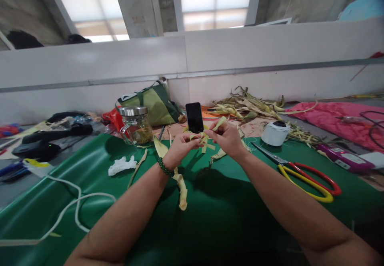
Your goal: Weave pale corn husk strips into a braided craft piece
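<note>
Both hands are raised over the green mat [228, 218], close together in front of a black phone [195, 117]. Between them are pale yellow-green strips of corn husk [207, 143]. My left hand [180, 149], with a green bead bracelet at the wrist, pinches one end of the husk. My right hand [227, 139] grips a husk strip between thumb and fingers, and a piece sticks up above it. A pale knobbly stalk [181, 190] lies on the mat below my left wrist. One wide husk leaf [161, 147] shows behind my left hand.
Scissors [300, 174] with red and yellow handles lie at right, near a white thread spool [275, 133]. A lidded glass jar [136, 128], crumpled white tissue [122, 165] and white cable [78, 196] are at left. Behind are a green bag [153, 106] and a dried husk pile [249, 104].
</note>
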A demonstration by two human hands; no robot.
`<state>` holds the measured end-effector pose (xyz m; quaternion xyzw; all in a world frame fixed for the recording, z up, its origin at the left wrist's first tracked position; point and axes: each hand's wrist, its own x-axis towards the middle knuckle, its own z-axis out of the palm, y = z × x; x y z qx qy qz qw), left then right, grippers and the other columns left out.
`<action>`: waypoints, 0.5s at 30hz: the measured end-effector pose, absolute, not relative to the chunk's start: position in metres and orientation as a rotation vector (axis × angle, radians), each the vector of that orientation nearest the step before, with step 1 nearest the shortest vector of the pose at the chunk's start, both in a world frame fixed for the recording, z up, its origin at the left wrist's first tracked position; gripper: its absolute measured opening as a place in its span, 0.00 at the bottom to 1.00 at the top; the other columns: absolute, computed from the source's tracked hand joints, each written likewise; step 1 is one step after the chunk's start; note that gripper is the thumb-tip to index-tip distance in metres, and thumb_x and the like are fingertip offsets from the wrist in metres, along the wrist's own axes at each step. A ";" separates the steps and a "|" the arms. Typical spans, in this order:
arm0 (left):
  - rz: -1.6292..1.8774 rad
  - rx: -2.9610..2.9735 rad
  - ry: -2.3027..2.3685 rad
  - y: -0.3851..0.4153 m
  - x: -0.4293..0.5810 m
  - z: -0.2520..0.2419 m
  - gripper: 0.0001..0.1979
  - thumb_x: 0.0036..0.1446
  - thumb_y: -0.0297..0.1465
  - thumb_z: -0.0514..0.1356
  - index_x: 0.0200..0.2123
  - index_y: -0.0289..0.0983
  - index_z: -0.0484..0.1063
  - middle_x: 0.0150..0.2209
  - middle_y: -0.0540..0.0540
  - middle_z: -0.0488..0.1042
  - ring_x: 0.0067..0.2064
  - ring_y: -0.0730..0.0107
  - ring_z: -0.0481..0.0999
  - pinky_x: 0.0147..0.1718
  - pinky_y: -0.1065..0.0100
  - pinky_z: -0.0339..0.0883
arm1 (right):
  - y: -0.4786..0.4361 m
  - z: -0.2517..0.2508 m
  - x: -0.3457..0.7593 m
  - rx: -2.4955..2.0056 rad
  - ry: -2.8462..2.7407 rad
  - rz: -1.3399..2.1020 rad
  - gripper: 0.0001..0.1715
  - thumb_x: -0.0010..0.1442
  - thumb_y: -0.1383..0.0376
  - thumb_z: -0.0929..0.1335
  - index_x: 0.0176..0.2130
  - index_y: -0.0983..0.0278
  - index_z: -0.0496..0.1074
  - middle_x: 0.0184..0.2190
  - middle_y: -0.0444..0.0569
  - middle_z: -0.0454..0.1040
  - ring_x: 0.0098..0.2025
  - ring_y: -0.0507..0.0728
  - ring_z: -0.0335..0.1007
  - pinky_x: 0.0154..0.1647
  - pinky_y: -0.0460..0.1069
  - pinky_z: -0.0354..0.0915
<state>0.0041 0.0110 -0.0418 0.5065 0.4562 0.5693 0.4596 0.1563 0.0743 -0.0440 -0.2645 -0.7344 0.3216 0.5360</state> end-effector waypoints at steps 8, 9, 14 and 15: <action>1.378 1.343 1.169 0.006 0.009 -0.039 0.12 0.40 0.35 0.70 0.26 0.32 0.78 0.29 0.44 0.79 0.33 0.69 0.76 0.36 0.70 0.68 | 0.071 -0.045 0.153 -0.652 -1.718 0.861 0.18 0.47 0.54 0.71 0.22 0.63 0.64 0.14 0.40 0.65 0.17 0.50 0.63 0.18 0.44 0.58; 1.383 1.327 1.163 0.007 0.008 -0.039 0.11 0.39 0.34 0.70 0.24 0.32 0.78 0.28 0.44 0.79 0.32 0.70 0.76 0.35 0.71 0.68 | 0.072 -0.044 0.153 -0.655 -1.709 0.888 0.18 0.46 0.54 0.71 0.22 0.63 0.64 0.15 0.40 0.65 0.17 0.49 0.63 0.18 0.44 0.58; 1.382 1.052 1.072 0.008 0.002 -0.034 0.09 0.39 0.28 0.70 0.26 0.31 0.75 0.22 0.48 0.76 0.25 0.75 0.75 0.27 0.76 0.69 | 0.074 -0.040 0.154 -0.585 -1.805 1.033 0.18 0.50 0.53 0.69 0.27 0.65 0.67 0.19 0.43 0.69 0.22 0.50 0.66 0.23 0.45 0.62; 1.385 1.000 1.061 0.008 0.001 -0.032 0.08 0.40 0.27 0.69 0.26 0.31 0.74 0.21 0.49 0.76 0.24 0.76 0.74 0.26 0.76 0.69 | 0.073 -0.039 0.155 -0.564 -1.878 1.071 0.17 0.50 0.53 0.69 0.28 0.66 0.67 0.21 0.43 0.70 0.24 0.51 0.68 0.25 0.45 0.62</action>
